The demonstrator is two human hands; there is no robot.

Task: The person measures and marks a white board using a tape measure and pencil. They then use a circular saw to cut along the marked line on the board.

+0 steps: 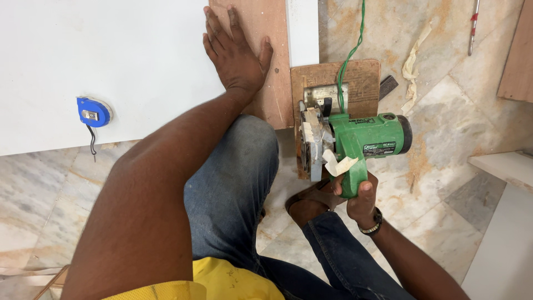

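My left hand [236, 53] lies flat, fingers spread, on a brown wooden strip [271, 66] that runs along the right edge of a large white board [111, 61]. My right hand [358, 194] grips the handle of a green circular saw [355, 141]. The saw sits on its brown wooden base plate [363, 80], just right of the strip's near end, with its metal blade guard [312, 139] facing the board. A green cord [352, 50] runs from the saw toward the top of the view.
A blue tape measure [93, 112] lies on the white board at left. My knee in blue jeans [244, 166] and my foot [308, 203] rest on the marble floor [444, 111]. White panels [502, 166] lie at right, with a paper scrap [412, 66] nearby.
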